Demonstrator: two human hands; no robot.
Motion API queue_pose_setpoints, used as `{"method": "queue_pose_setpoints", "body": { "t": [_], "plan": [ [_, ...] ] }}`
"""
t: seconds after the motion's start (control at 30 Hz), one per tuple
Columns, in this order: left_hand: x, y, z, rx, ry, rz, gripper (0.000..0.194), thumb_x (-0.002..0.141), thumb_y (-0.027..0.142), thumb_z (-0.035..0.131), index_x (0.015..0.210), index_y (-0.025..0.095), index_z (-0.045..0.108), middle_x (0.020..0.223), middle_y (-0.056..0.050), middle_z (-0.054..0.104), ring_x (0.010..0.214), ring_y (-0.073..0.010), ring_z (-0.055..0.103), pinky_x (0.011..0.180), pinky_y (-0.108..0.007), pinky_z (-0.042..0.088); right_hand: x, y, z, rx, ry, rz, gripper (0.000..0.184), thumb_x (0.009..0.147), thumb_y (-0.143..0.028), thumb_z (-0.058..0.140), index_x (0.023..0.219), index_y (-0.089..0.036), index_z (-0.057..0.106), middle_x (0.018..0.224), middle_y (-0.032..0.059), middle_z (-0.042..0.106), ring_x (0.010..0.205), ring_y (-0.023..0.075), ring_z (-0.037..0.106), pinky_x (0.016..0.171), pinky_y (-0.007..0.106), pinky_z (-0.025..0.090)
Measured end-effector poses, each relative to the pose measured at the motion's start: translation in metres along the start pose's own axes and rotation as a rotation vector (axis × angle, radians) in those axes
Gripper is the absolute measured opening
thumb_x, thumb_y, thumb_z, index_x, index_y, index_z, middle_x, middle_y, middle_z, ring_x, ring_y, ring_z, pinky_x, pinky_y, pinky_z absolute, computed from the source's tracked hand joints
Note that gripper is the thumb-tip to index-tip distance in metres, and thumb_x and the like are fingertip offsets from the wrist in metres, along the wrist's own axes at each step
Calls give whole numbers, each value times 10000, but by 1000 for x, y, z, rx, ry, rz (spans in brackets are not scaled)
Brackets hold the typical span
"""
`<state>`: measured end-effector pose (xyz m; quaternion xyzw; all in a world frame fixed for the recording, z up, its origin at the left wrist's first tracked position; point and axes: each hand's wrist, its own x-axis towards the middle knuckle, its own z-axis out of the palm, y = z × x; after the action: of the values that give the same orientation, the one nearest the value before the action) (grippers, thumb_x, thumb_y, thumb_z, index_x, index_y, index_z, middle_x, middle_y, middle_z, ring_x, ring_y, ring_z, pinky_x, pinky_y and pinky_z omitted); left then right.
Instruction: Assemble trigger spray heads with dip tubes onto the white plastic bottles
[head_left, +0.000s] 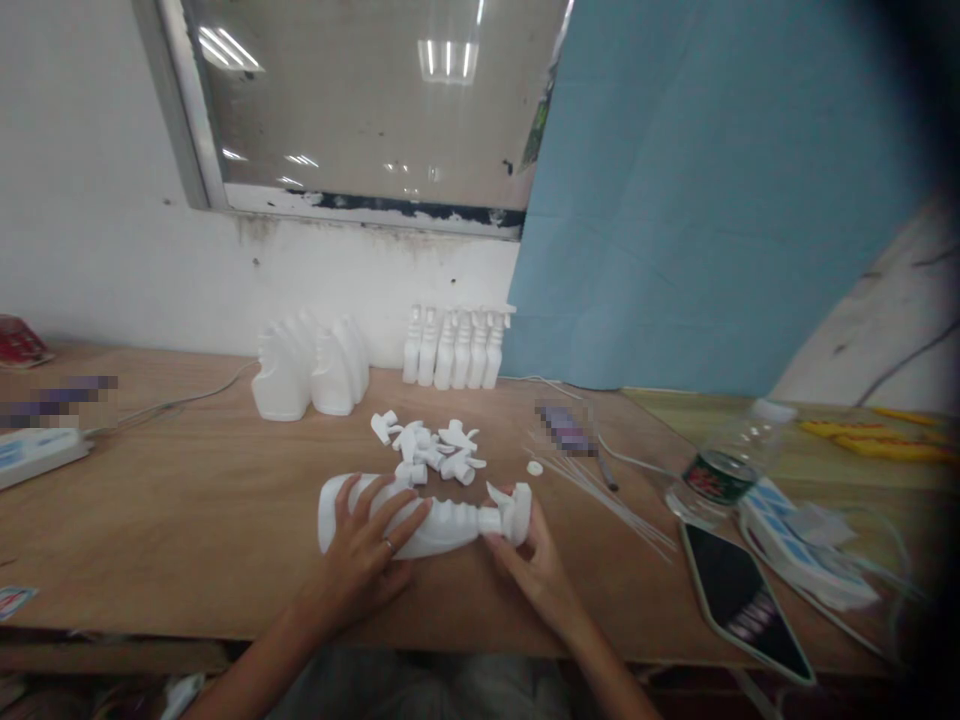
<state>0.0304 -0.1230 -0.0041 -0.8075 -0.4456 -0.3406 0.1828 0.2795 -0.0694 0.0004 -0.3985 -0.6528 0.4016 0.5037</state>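
We log one white spray bottle (446,527) on its side near the front edge of the surface (217,550). Left hand (365,540): grip clamped round its body. Right hand (537,570): clamped on the sprayer head (516,512). Clear bottle (752,440), green-and-red label (718,478); lettering, contents unreadable to us.

We face a white wall (90,200), stained with dark scuffs (255,232) under a window (360,125) in a grey frame (176,110). Bright strip lights (448,62) show in its glass, and we notice chipped black and white patches (405,209) along its lower edge. To our right hangs a blue sheet (675,200). Below, our brown wooden desk (187,560) reaches the wall, beside a yellowish surface (667,408).
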Motion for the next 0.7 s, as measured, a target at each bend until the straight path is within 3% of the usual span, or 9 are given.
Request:
{"method": "queue_pose_setpoints", "body": {
  "t": [0.1, 0.17, 0.33, 0.47, 0.6, 0.7],
  "plan": [
    [1, 0, 0, -5, 0, 5, 642, 791, 210, 637, 1403, 258, 452, 1361, -62, 543, 1339, -343, 325, 1114, -639, 108, 0, 1, 0, -21, 50, 30, 521, 781, -444, 676, 1201, -189, 503, 1032, 86, 669, 888, 231, 640, 755, 321, 528],
    [1, 1, 0, 0, 2, 0, 635, 794, 211, 635, 1401, 255, 455, 1358, -66, 545, 1338, -342, 328, 1115, -636, 107, 0, 2, -1, -13, 18, 23, 533, 771, -445, 688, 1205, -196, 503, 1020, 79, 672, 836, 218, 641, 716, 309, 530],
    [0, 0, 1, 3, -12, 6, 627, 790, 215, 638, 1392, 252, 468, 1345, -71, 555, 1335, -344, 332, 1115, -632, 111, 1, 1, 0, -9, 20, 47, 525, 776, -462, 678, 1190, -192, 503, 922, 58, 690, 815, 217, 645, 708, 306, 528],
    [0, 1, 0, -2, -8, -4, 602, 808, 211, 618, 1391, 250, 471, 1347, -74, 554, 1332, -345, 335, 1112, -636, 111, 0, -1, 0, -12, -23, 34, 541, 756, -421, 704, 1196, -193, 487, 1019, 77, 682, 902, 233, 648, 781, 322, 521],
    [1, 2, -1, -9, -19, -1, 606, 806, 204, 616, 1392, 251, 469, 1355, -69, 549, 1338, -345, 329, 1114, -639, 108, -1, 0, 0, -34, -20, 81, 492, 814, -424, 645, 1197, -181, 456, 909, 57, 686, 741, 206, 649, 713, 318, 524],
    [1, 1, -1, -8, -7, -5, 609, 805, 199, 619, 1393, 247, 467, 1356, -68, 549, 1335, -344, 333, 1113, -641, 109, -1, 1, 0, -21, -58, 24, 500, 809, -402, 662, 1203, -190, 438, 1047, 78, 671, 906, 221, 648, 843, 329, 499]
  ]
}}
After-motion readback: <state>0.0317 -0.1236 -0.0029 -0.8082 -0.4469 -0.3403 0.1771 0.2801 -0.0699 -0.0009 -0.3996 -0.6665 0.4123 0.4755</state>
